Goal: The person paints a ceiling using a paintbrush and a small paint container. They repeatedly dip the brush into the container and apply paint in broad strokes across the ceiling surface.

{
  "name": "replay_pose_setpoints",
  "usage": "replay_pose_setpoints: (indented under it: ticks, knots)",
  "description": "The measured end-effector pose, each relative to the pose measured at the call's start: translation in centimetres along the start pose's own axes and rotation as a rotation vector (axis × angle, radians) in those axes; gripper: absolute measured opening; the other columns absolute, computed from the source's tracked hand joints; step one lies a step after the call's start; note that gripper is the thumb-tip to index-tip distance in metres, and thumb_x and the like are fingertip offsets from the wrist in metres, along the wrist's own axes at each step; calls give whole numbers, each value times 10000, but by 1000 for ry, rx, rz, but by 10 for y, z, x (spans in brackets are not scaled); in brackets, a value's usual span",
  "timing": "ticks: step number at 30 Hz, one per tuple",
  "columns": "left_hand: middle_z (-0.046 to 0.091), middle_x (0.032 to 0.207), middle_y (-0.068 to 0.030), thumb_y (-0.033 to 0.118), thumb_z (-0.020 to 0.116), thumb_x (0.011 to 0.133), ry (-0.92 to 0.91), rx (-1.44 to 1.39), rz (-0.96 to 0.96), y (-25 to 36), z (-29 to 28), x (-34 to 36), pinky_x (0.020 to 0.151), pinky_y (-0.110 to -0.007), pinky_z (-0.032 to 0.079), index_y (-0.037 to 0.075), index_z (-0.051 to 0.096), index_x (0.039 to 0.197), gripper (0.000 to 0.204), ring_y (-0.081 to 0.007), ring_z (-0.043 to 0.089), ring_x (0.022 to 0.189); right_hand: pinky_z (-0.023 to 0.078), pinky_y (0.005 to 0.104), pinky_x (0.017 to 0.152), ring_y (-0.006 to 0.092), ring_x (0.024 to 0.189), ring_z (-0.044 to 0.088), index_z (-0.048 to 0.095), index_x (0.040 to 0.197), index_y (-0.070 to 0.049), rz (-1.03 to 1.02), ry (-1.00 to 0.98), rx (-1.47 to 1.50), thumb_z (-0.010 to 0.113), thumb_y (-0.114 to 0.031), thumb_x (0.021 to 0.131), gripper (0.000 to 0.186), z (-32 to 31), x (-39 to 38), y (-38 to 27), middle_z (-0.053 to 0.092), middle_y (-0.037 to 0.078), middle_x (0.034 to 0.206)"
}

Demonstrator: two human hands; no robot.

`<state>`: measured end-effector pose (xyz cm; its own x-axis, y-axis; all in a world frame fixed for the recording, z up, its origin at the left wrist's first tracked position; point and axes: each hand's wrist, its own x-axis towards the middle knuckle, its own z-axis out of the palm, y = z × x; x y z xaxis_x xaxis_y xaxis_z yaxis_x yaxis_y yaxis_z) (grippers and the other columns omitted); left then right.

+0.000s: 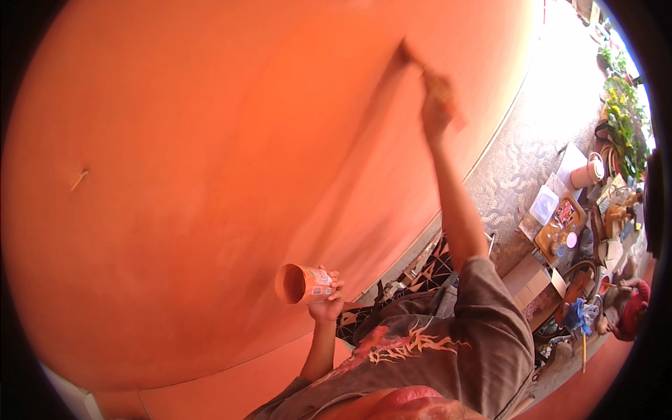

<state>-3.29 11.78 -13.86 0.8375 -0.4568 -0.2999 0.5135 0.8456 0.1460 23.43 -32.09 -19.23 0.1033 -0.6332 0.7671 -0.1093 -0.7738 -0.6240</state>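
Note:
My right hand (438, 105), raised high and somewhat blurred, is closed around the handle of a paintbrush (409, 52). The brush's dark bristles meet the orange wall (210, 140), where a long shadow runs down from them. Lower down, my left hand (329, 297) grips a round paint tub (297, 283) by its side and base. The tub is tilted, its open mouth facing left toward the wall. Orange coats its rim and inside, and a pale label shows on its side. How much paint it holds is hidden.
A small peg (80, 179) sticks out of the wall at the left. Patterned paving (500, 185) runs along the wall's foot. To the right are a brown tray (575, 218), a pale bucket (586, 173), a cardboard box (526, 281) and leafy plants (623, 119).

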Motion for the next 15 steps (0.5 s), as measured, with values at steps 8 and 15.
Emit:
replay_pose_setpoints:
  ticks: [8,15]
  knots:
    - [492,1236,-125,378,663,897,15,-2,-7,6,-8,-1,684,-308,551,106,535,1411,596,-276,525,1029,520,449,959,325,1130,633,683,1101,46,460,-707,1568,442,-453,1046,557,-117,-85,-91,669,170,1195]
    - [486,1248,-146,409,642,918,-55,-7,-26,2,-5,4,709,-322,562,116,512,1429,603,-298,515,1059,489,356,906,211,969,637,670,1031,-8,592,64,860,707,-197,937,214,-10,85,34,708,101,1028]
